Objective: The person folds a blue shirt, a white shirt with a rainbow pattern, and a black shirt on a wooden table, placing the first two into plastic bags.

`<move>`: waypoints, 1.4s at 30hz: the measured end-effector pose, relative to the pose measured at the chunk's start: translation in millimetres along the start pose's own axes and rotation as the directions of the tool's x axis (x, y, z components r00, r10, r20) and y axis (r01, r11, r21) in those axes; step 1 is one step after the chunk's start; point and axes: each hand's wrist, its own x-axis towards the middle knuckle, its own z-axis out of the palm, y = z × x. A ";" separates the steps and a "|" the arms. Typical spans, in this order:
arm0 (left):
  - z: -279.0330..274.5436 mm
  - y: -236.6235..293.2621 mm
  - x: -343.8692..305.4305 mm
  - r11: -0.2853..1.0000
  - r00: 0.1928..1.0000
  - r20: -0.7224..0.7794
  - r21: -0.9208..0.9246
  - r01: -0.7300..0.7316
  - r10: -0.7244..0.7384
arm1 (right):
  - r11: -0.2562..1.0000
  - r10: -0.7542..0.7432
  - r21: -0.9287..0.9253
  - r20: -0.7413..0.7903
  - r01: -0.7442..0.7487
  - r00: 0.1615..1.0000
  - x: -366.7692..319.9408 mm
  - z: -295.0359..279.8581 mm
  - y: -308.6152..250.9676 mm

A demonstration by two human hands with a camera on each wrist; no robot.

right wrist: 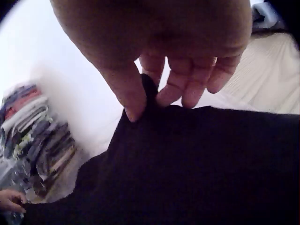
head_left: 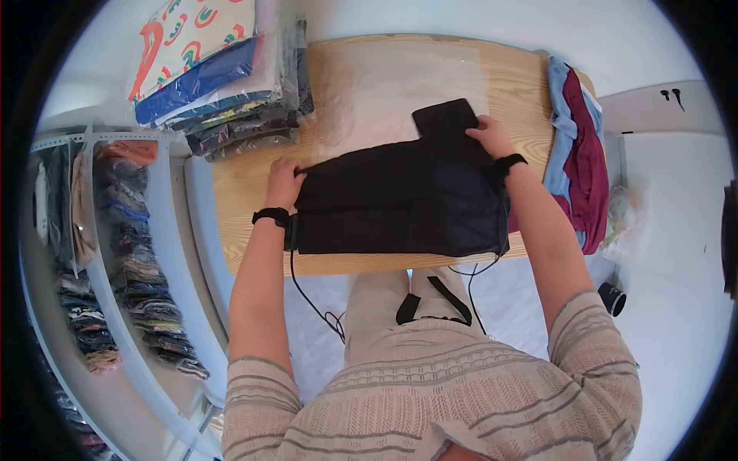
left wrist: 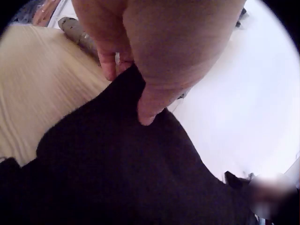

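A black garment point(head_left: 369, 192), folded into a long shape, lies across the front of the wooden table. A short dark flap point(head_left: 446, 119) sticks out from its far right side. My left hand point(head_left: 286, 184) grips the garment's left corner. In the left wrist view, the thumb point(left wrist: 147, 112) lies over the black cloth point(left wrist: 103, 154) and the fingers are at its far side. At the upper right, my right hand point(head_left: 492, 137) pinches the edge beside the flap. The right wrist view shows a fold of cloth point(right wrist: 150, 91) between thumb and fingers.
Clear plastic point(head_left: 377, 84) lies on the table point(head_left: 515, 84) behind the garment. Bagged folded clothes point(head_left: 231, 84) are stacked at the back left. Blue and maroon garments point(head_left: 580, 154) hang over the right edge. Shelves of packed clothes point(head_left: 138, 253) stand at left. Cables point(head_left: 304, 288) trail from both wrists.
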 end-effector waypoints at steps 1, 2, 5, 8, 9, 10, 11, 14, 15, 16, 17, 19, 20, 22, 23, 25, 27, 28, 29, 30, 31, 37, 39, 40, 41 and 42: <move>-5.4 1.9 3.9 1.000 1.000 -0.002 0.001 0.003 -0.003 | 1.000 -0.003 0.000 0.002 0.003 1.000 -1.8 -4.6 -2.4; -9.8 5.1 7.7 0.995 0.998 -0.050 -0.093 0.031 -0.035 | 0.974 0.025 0.226 -0.021 -0.020 0.999 -7.5 -9.4 -2.6; -17.5 17.7 18.3 0.980 0.991 -0.103 -0.190 0.065 -0.086 | 0.893 0.060 0.449 -0.071 -0.022 0.996 -18.7 -16.6 -7.9; -7.8 18.4 31.8 0.983 0.979 -0.179 -0.169 0.066 -0.096 | 0.815 0.041 0.579 -0.114 0.033 0.993 -6.8 -8.2 8.7; -3.9 19.4 34.9 0.988 0.968 -0.237 -0.143 0.054 -0.087 | 0.833 0.044 0.552 -0.121 0.031 0.992 -5.7 -6.9 7.5; -1.4 19.0 37.2 0.988 0.969 -0.231 -0.146 0.055 -0.088 | 0.850 0.049 0.526 -0.127 0.026 0.991 -7.3 -6.0 7.9; -0.5 17.8 38.9 0.992 0.969 -0.243 -0.128 0.014 -0.045 | 0.851 0.056 0.526 -0.125 0.018 0.991 -7.2 -6.4 7.7; -8.7 15.5 35.9 0.988 0.977 -0.211 -0.153 -0.013 -0.020 | 0.829 0.072 0.558 -0.160 0.030 0.984 -4.5 -10.4 16.1; -12.3 15.7 34.0 0.981 0.984 -0.172 -0.194 0.004 -0.038 | 0.788 0.024 0.613 -0.118 0.054 0.993 -13.9 -20.9 7.7; -16.1 18.3 26.8 0.960 0.980 -0.184 -0.280 0.021 -0.076 | 0.742 -0.028 0.666 -0.080 0.075 0.996 -23.0 -30.4 2.0; -21.9 19.6 18.6 0.960 0.981 -0.180 -0.280 0.021 -0.074 | 0.742 -0.023 0.667 -0.080 0.071 0.997 -35.7 -37.8 -3.2; -33.3 21.6 0.3 0.938 0.960 -0.264 -0.299 -0.177 0.097 | 0.801 -0.152 0.575 -0.075 0.167 0.986 -60.8 -49.3 -4.6; -35.1 26.5 -14.8 0.921 0.963 -0.265 -0.358 -0.151 0.055 | 0.849 -0.144 0.510 -0.026 0.137 0.989 -70.9 -54.9 5.0; -29.0 17.4 -54.7 0.979 0.990 -0.139 -0.195 -0.065 0.038 | 0.892 -0.098 0.450 0.090 0.047 0.991 -108.7 -60.2 20.3; -29.5 25.6 -68.0 0.965 0.993 -0.106 -0.263 0.015 -0.045 | 0.926 -0.043 0.376 0.208 -0.040 0.977 -125.0 -59.1 25.3; -8.8 11.7 -89.0 0.965 0.996 -0.068 -0.259 0.039 -0.058 | 0.940 -0.143 0.338 0.245 0.053 0.959 -144.8 -55.3 30.5; 15.0 -3.9 -104.6 0.956 0.993 -0.015 -0.274 0.108 -0.117 | 0.942 -0.238 0.301 0.287 0.149 0.928 -157.1 -48.1 36.0; 22.9 -8.5 -108.3 0.941 0.984 0.038 -0.285 0.179 -0.176 | 0.960 -0.192 0.260 0.335 0.106 0.922 -161.2 -41.8 38.8; 30.0 -13.9 -110.2 0.942 0.984 0.038 -0.284 0.177 -0.173 | 0.974 -0.145 0.217 0.380 0.064 0.913 -164.8 -36.0 41.9; 32.3 -13.7 -110.2 0.921 0.982 0.014 -0.343 0.183 -0.190 | 0.971 -0.210 0.177 0.333 0.158 0.919 -167.9 -31.9 41.9; 34.0 -13.8 -110.3 0.897 0.978 -0.008 -0.400 0.187 -0.207 | 0.971 -0.209 0.179 0.330 0.157 0.920 -170.5 -29.8 42.0; 0.7 84.6 -81.0 0.998 0.976 -0.219 -0.060 -0.013 -0.001 | 0.800 -0.590 -0.021 0.153 0.600 0.793 -179.7 -24.2 40.2; 6.1 137.3 -65.1 0.974 0.974 -0.186 -0.162 -0.157 0.126 | 0.816 -0.568 -0.042 0.124 0.576 0.814 -182.9 -14.2 54.0; 16.3 161.2 -58.2 0.948 0.969 -0.157 -0.228 -0.223 0.190 | 0.842 -0.520 -0.069 0.160 0.535 0.839 -184.6 -12.5 58.0; 27.1 184.8 -52.5 0.914 0.958 -0.131 -0.293 -0.282 0.254 | 0.843 -0.519 -0.071 0.156 0.533 0.841 -185.9 -11.6 60.3; 38.8 208.7 -47.4 0.873 0.946 -0.114 -0.364 -0.325 0.305 | 0.849 -0.497 -0.098 0.181 0.519 0.848 -186.9 -10.7 62.1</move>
